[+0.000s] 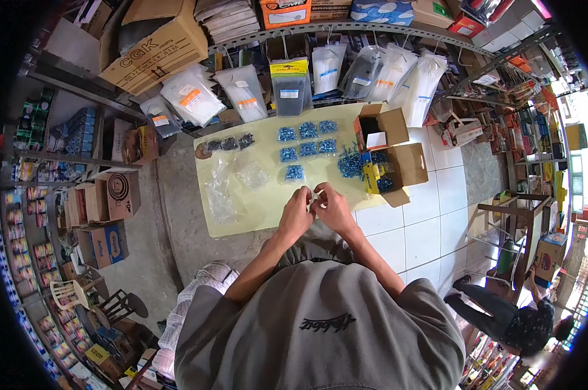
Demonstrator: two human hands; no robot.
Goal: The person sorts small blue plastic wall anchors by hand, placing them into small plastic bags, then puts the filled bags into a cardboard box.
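My left hand [296, 214] and my right hand [333, 210] meet over the near edge of a pale yellow board [255, 218]. Both have their fingers closed in a pinch, thumbs towards each other. Something small and pale may be between the fingertips, too small to make out. Just beyond them lies a clear packet of small blue pieces [294, 173], with several similar packets [308, 130] in rows behind it. Right of these is a loose heap of blue pieces [350, 164], beside an open cardboard box [404, 166]. Clear plastic bags [221, 195] lie flat on the left.
Small dark packets [229, 142] lie at the board's far left. Packs of cable ties [289, 88] hang from a shelf rail behind. Another open box [388, 125] stands at the back right. On the far right a person [524, 322] is beside a table [531, 227].
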